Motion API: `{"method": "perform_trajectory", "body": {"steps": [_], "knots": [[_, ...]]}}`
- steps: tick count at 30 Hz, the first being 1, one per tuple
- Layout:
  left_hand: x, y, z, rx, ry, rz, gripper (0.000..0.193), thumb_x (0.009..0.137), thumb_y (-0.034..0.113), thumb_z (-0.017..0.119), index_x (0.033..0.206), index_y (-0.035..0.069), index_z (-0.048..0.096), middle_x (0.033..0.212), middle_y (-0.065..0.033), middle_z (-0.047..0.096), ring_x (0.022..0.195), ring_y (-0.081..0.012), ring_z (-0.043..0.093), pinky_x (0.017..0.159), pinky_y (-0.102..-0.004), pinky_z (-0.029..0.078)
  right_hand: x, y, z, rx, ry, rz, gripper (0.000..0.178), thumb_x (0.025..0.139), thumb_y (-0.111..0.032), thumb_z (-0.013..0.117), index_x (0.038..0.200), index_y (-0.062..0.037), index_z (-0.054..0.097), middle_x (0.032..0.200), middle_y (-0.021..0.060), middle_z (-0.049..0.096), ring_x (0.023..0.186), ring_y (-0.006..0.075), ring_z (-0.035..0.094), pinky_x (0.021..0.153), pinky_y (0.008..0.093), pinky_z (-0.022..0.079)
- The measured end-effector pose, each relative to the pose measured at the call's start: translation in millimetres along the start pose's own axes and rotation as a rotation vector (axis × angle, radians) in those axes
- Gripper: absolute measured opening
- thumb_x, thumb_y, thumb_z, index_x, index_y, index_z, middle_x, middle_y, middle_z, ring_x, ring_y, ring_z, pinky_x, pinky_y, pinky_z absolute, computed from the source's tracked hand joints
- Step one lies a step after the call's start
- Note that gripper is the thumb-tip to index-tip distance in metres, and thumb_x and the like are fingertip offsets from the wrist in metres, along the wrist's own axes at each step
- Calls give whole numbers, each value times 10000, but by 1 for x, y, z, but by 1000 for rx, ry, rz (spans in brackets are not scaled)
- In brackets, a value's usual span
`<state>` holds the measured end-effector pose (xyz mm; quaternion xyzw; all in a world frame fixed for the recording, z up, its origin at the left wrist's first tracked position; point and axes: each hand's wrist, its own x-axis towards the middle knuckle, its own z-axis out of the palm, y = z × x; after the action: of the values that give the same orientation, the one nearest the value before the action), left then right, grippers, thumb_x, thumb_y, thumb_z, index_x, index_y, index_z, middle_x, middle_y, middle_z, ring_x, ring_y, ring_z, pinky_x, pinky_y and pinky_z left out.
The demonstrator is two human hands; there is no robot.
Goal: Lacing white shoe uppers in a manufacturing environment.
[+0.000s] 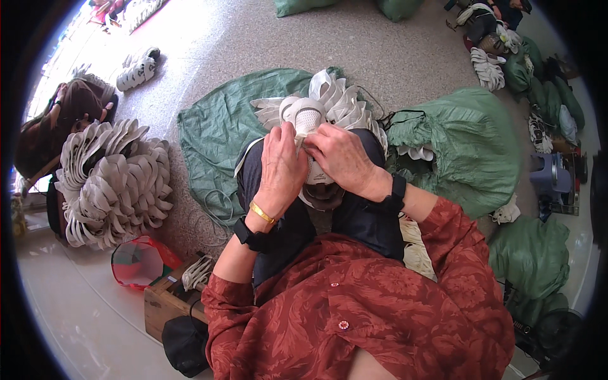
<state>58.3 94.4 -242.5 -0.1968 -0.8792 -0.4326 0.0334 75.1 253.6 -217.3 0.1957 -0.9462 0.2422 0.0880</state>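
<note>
Two bare hands, the left hand (pixel 283 161) and the right hand (pixel 345 155), meet over one white shoe (pixel 310 119) held between the knees. Two rounded toes show side by side there, the nearer one belonging to this shoe. Two green woven sacks lie close by: a flattened sack (pixel 212 123) to the left and an open-mouthed sack (pixel 468 145) to the right, with pale pieces visible in its mouth. One wooden box (pixel 166 311) stands at the lower left, with a bundle of white laces (pixel 198 272) in it, beside one red bag (pixel 144 259). The big stack of pale shoe uppers (pixel 114 183) at the left overlaps too much to count, as does the fan of white uppers (pixel 345 104) just beyond the shoe.

The shoe has a perforated mesh toe pointing away from the wearer, a thin dark curved line across it, and a dark brown opening toward the lap.

Both forearms angle inward, wrists raised over the thighs. The left fingers are bent and closed at a pale lace (pixel 299 142) on the shoe's front; the right thumb and forefinger pinch close beside them, but whether they grip the lace too I cannot tell.
</note>
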Motion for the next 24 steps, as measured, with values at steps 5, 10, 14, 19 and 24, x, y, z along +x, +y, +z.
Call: {"method": "perform_trajectory", "body": {"steps": [5, 10, 14, 19, 24], "knots": [[0, -1, 1, 45, 18, 62, 315, 763, -65, 549, 1067, -81, 468, 990, -269, 520, 945, -444, 503, 850, -502, 427, -2, -3, 3, -36, 15, -17, 113, 859, -117, 681, 939, -39, 666, 839, 120, 595, 812, 330, 630, 715, 415, 530], [2, -11, 18, 114, 24, 189, 270, 768, -33, 540, 1032, -85, 524, 944, -262, 531, 947, -445, 513, 835, -512, 415, -3, 3, 9, -95, 31, -6, 87, 843, -107, 611, 880, -33, 636, 834, 133, 606, 829, 318, 644, 699, 411, 535], [5, 2, 6, 59, -27, 116, 84, 804, -27, 513, 887, -29, 504, 878, -227, 525, 870, -427, 510, 759, -509, 399, -1, 4, 24, -159, 9, -11, 120, 794, -104, 584, 878, -31, 628, 856, 136, 624, 816, 308, 644, 701, 386, 540], [3, 3, 4, 58, -44, 111, 143, 847, -23, 511, 987, -34, 486, 948, -234, 530, 927, -423, 519, 808, -496, 407, 4, 8, 40, -191, 86, -24, 121, 814, -125, 589, 859, -16, 613, 830, 144, 628, 801, 309, 651, 701, 395, 538], [0, -2, 4, 103, -43, 111, 158, 882, 6, 517, 1029, -44, 486, 957, -237, 544, 913, -438, 537, 794, -504, 423, 5, 4, 31, -11, 175, -30, 148, 796, -135, 622, 853, 1, 606, 823, 171, 638, 800, 334, 665, 717, 429, 540]]}}
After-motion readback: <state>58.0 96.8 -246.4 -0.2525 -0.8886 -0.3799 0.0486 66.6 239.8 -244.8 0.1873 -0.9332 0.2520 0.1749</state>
